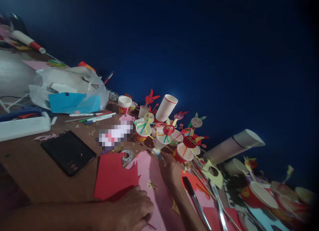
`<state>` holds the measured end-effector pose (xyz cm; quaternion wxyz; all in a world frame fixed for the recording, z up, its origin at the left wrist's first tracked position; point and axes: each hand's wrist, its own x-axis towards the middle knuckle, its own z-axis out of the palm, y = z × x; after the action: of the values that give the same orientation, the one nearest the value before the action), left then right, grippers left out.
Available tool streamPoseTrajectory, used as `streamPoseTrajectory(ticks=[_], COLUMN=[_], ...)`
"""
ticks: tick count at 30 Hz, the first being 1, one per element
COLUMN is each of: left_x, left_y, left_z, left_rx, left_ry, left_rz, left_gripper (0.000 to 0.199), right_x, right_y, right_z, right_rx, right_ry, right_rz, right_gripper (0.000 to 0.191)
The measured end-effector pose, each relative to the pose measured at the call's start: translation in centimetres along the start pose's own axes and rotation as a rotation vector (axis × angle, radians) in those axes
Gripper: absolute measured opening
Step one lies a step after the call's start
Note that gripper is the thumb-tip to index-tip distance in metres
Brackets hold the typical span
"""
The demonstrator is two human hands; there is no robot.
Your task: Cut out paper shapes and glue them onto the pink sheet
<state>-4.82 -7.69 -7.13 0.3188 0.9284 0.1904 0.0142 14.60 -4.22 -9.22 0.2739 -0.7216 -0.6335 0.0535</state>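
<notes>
My left hand (136, 207) rests low in the view over the lower edge of the red paper (117, 174) and the pink paper (152, 177), its fingers curled; what they hold, if anything, is hidden. Farther forward, my right hand (170, 168) reaches past the pink paper toward the paper cups. Its fingers are blurred, close to a small pale item (158, 154), and whether they grip it is unclear. Around its fingertips stand a white cup (161, 142) with a red paper face and a red cup (184, 153) with a dark red face. A tape roll (127, 156) lies beside the red paper.
A black phone (68, 153) lies at the left, below several pens (99, 118) and a plastic bag (72, 88). Behind the decorated cups leans a cup stack (166, 108). Scissors (219, 207), a black pen (196, 202) and a white cylinder (234, 146) are at the right.
</notes>
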Motion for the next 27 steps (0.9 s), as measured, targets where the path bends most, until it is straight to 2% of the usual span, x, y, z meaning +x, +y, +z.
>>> streamPoseTrajectory(ticks=[12, 18, 22, 27], left_x=[0.2, 0.6, 0.5, 0.1], left_y=[-0.2, -0.5, -0.4, -1.2], left_z=[-1.7, -3.1, -4.3, -5.2], left_rx=[-0.126, -0.183, -0.236, -0.282], left_ry=[0.119, 0.232, 0.274, 0.311], left_rz=[0.055, 0.086, 0.035, 0.035], left_gripper=[0.015, 0.018, 0.021, 0.023], right_x=[-0.9, -0.7, -0.7, -0.7], right_y=[0.8, 2.1, 1.8, 1.2], right_z=[0.1, 1.0, 0.8, 0.2], right_rx=[0.264, 0.160, 0.071, 0.007], right_ry=[0.023, 0.054, 0.074, 0.085], right_rz=[0.011, 0.096, 0.093, 0.080], right_gripper=[0.022, 0.026, 0.023, 0.019])
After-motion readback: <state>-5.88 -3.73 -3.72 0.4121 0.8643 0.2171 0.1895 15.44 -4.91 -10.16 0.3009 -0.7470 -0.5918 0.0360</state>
